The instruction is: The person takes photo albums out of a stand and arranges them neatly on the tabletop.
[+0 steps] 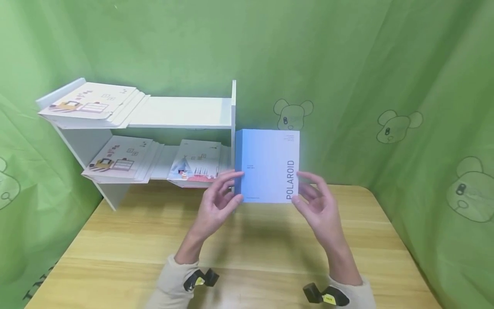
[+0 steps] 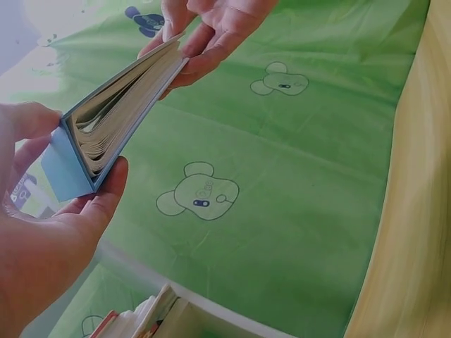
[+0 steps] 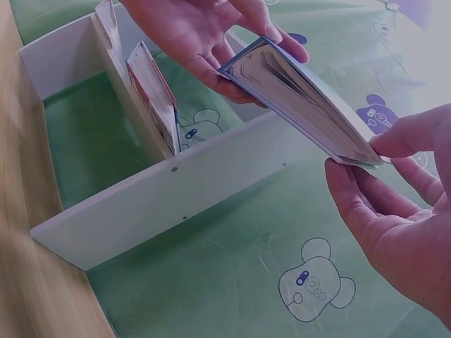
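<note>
A blue photo album [image 1: 266, 167] marked POLAROID is held up in the air, its cover facing the head camera. My left hand [image 1: 218, 199] pinches its spine side between thumb and fingers. On the opposite edge, my right hand [image 1: 318, 201] grips the album near its lower corner. Seen from below in the left wrist view, the album [image 2: 84, 158] has a thick block of pages, slightly parted near the spine. The right wrist view shows the same album [image 3: 310, 105] between both hands.
Behind to the left stands a white two-tier shelf [image 1: 193, 111]. Picture books [image 1: 92, 103] lie on its upper tier, with more books [image 1: 121, 159] and a tent-cover book [image 1: 198, 161] below. The wooden table [image 1: 154, 240] lies under my arms; a green curtain [image 1: 347, 51] surrounds it.
</note>
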Tool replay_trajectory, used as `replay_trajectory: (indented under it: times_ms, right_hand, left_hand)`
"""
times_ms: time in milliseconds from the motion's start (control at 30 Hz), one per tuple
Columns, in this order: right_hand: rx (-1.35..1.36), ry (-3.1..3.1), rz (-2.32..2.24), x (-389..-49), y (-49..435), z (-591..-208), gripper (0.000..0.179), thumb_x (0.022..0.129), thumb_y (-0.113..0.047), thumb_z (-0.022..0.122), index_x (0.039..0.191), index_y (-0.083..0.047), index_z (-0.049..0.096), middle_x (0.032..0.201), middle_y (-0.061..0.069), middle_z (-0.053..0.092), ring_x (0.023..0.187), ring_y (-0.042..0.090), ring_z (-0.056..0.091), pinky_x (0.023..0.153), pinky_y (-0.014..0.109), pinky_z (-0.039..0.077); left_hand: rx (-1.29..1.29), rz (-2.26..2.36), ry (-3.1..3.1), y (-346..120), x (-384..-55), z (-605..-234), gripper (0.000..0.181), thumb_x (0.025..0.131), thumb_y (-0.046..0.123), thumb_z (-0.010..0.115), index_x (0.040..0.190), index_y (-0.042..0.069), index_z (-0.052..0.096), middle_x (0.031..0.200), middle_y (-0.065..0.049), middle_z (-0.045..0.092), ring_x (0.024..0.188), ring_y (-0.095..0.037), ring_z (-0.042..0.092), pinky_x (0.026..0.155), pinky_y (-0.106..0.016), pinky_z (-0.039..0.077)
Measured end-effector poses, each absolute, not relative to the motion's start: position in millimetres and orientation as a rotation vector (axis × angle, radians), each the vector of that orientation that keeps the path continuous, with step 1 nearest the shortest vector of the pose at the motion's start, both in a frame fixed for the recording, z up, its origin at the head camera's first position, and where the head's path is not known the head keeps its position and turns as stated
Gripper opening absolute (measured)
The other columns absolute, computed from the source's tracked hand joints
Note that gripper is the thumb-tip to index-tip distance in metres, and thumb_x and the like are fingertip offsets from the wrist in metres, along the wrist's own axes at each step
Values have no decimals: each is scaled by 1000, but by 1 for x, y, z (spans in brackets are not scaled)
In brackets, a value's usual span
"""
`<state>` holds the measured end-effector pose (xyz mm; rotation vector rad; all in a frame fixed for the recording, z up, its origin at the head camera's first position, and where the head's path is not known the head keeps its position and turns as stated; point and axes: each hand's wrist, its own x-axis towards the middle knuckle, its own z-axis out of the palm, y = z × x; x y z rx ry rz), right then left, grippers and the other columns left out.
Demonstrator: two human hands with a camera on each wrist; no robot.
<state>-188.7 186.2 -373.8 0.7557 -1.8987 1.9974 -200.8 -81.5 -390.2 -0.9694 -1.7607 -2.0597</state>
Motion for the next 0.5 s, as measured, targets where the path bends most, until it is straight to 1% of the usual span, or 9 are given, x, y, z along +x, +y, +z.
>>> replay_trajectory:
  times_ms: [333, 500]
  right_hand:
    - [701, -1926, 1964, -192, 196, -374, 54, 95, 12, 60, 147, 0, 47, 141, 19, 58, 128, 25, 59, 104, 32, 54]
    - [655, -1939, 1965, -191, 204, -374, 54, 96, 11, 60, 147, -2, 47, 143, 18, 57, 131, 23, 58, 105, 30, 53]
  left_hand:
    - [-956, -2048, -1784, -71, -207, -390, 49, 94, -2, 62, 142, -1, 51, 151, -13, 42, 127, -39, 52, 105, -45, 54]
    - [-965, -2039, -1807, -63, -212, -390, 48, 96, 0, 62, 143, 0, 51, 152, -10, 42, 130, -37, 52, 107, -45, 53]
